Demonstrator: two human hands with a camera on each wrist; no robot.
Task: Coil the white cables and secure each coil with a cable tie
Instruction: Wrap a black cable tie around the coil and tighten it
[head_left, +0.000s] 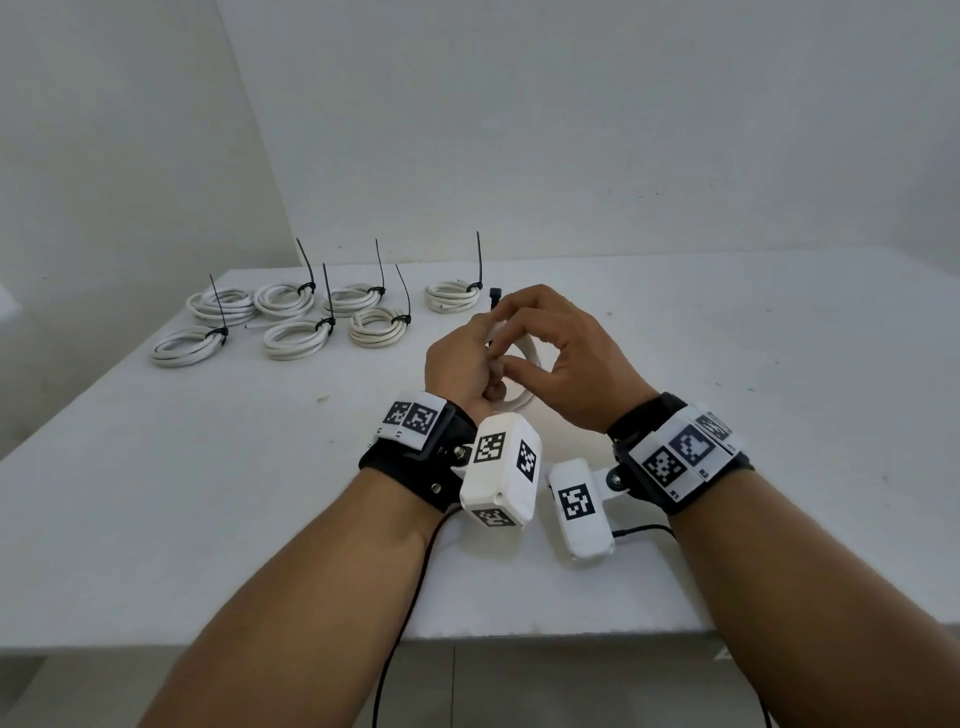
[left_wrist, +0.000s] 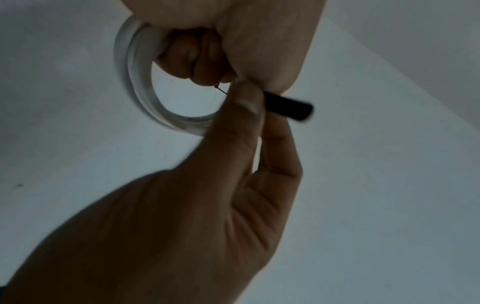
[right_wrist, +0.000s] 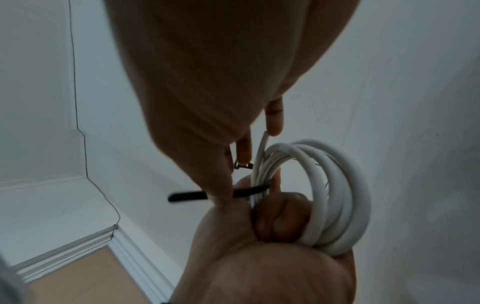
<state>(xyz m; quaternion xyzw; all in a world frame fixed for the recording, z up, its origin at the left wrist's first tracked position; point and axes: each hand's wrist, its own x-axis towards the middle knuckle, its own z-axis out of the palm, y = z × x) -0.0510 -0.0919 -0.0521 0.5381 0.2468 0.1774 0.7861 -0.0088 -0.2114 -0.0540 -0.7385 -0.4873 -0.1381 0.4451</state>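
Observation:
A small coil of white cable (head_left: 522, 399) (left_wrist: 135, 92) (right_wrist: 337, 185) is held upright above the white table (head_left: 753, 415), between both hands. My left hand (head_left: 460, 364) (left_wrist: 259, 41) (right_wrist: 259, 267) grips it, with curled fingers hooked through the loop. A black cable tie (head_left: 493, 299) (left_wrist: 288, 107) (right_wrist: 187, 195) wraps round the strands beside those fingers. My right hand (head_left: 566, 358) (left_wrist: 194, 205) (right_wrist: 207, 82) pinches the tie close to the coil with thumb and forefinger, and its free end pokes out past the fingertips. A bare cable end (right_wrist: 265, 142) sticks out of the coil.
Several tied white coils (head_left: 291, 322), their black tie tails standing up, lie at the table's back left. Another tied coil (head_left: 452, 297) lies just behind my hands. White walls rise behind the table, and its front edge (head_left: 519, 636) is near my forearms.

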